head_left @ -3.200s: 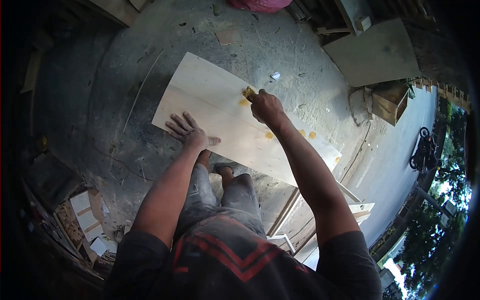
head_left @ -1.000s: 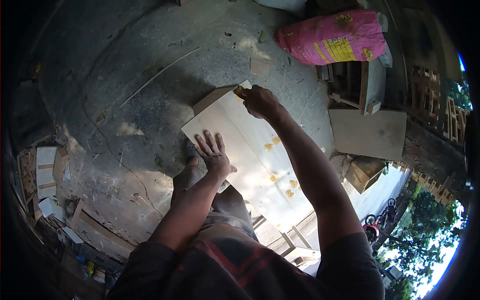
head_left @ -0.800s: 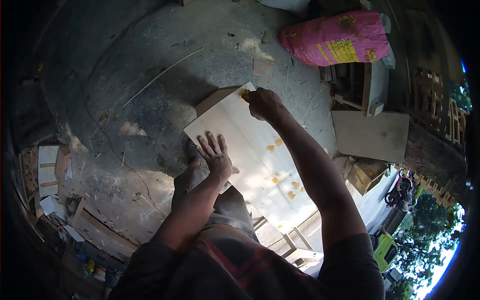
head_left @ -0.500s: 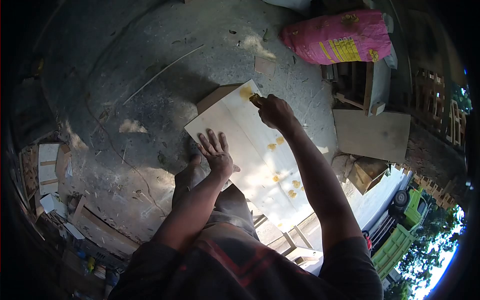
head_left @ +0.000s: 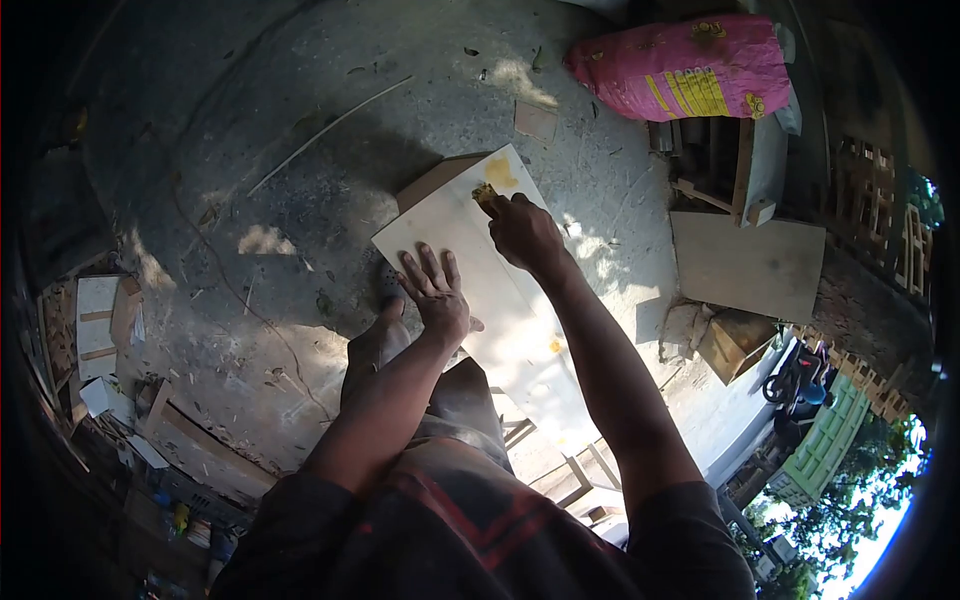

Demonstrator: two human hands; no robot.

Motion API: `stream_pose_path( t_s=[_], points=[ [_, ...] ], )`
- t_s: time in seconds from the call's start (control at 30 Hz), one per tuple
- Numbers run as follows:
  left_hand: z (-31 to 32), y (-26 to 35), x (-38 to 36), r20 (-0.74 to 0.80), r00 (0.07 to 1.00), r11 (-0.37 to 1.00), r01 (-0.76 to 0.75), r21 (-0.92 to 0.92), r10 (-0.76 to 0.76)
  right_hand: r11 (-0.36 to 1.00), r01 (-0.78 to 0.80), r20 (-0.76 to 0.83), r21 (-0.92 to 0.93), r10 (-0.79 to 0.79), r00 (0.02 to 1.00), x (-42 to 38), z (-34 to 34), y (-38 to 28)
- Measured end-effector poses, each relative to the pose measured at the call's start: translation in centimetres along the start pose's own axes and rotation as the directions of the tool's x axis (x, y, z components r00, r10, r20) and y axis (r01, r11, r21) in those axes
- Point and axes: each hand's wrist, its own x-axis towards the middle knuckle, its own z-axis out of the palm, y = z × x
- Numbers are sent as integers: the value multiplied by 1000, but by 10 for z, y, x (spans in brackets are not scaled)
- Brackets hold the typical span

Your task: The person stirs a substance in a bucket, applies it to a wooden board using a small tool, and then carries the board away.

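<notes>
The concrete floor [head_left: 320,215] carries a thin pale strip [head_left: 326,136] beyond and left of the left hand [head_left: 440,302], a flat square scrap [head_left: 536,121] beyond the right hand [head_left: 525,234], and a brown box [head_left: 733,345] well to its right.

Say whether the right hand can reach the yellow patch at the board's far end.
Likely yes: the right hand holds a smeared tool close to that yellow patch, which lies uncovered.

Daylight enters from lower right, where the sky [head_left: 888,528] glares white; dappled sun washes out the lower part of the wooden panel [head_left: 503,285]. Upper left, the concrete floor [head_left: 235,135] lies dim; dark vignetting and fisheye curvature surround everything.
</notes>
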Motion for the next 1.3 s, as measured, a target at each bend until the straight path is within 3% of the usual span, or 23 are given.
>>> stream_pose_path(
  t_s=[0.07, 0.13, 0.2, 0.33, 0.4, 0.47, 0.53, 0.6, 0.67, 0.7, 0.73, 0.8, 0.87, 0.97, 1.0, 1.07, 1.13, 1.2, 1.23, 1.3],
  points=[
    [1, -4, 2, -37, 999, 996, -38, -77, 36, 998, 37, -58, 43, -34, 998, -31, 35, 5],
    [-1, -3, 7, -40, 999, 998, -30, -64, 28, 993, -99, -6, -64, 99, 995, -43, 40, -3],
    [2, -1, 4, -18, 999, 998, -32, -50, 31, 994, -94, 63, -59, 98, 993, -39, 25, -7],
    [0, 1, 4, -1, 1000, 1000, -10, -19, 10, 1000, -14, -73, 12, 15, 997, -19, 7, -29],
    [-3, -3, 4, -23, 1000, 1000, -17, -21, 17, 984, -7, 54, -177, 16, 998, -15, 18, -21],
    [-7, -1, 4, 27, 1000, 1000, -8, 2, 8, 973, 44, 97, -228, -23, 995, -6, 15, -11],
    [-2, -2, 3, 17, 1000, 1000, -11, 3, 11, 981, 69, -60, -179, -80, 995, 2, -8, -16],
    [3, 0, 8, 1, 1000, 1000, 4, -12, -4, 980, 82, -72, -179, -96, 993, 9, -16, -13],
    [11, -2, 10, -76, 996, 999, -40, -33, 37, 964, 104, 175, -245, -61, 983, 12, -4, 5],
    [9, -3, 13, -85, 996, 999, -35, -35, 32, 946, 113, 204, -303, -51, 978, 12, -8, 2],
    [9, -2, 13, -82, 996, 999, -31, -31, 28, 946, 115, 202, -305, -54, 978, 12, -10, -3],
    [13, 0, 7, -67, 997, 999, -38, -24, 36, 972, 102, -13, -210, -108, 994, 3, -12, -11],
    [12, -3, 7, -104, 994, 998, -48, -44, 43, 976, 74, -5, -205, -77, 997, -8, -1, -1],
    [10, -2, 8, -94, 995, 999, -36, -25, 33, 965, 113, 218, -237, -61, 974, -18, -10, 6],
    [10, -2, 7, -87, 995, 999, -43, -20, 41, 967, 103, 220, -234, -51, 974, -23, -5, 7],
    [9, -4, 5, -102, 995, 997, -29, -67, 22, 994, 20, -31, -109, -23, 999, -34, 8, 8],
    [9, -3, 5, -88, 996, 998, -30, -62, 24, 993, 1, -1, -118, -1, 1000, -35, 12, 11],
    [8, -3, 6, -63, 998, 998, -33, -59, 29, 980, 37, 145, -196, -8, 989, -33, 7, 13],
    [5, -2, 7, -54, 998, 1000, -13, -28, 12, 992, -1, 58, -129, 9, 998, -30, 1, 3],
    [7, 2, 4, -48, 999, 1000, -4, 2, 4, 992, -17, 39, -121, 22, 999, -38, 13, 1]
  ],
)
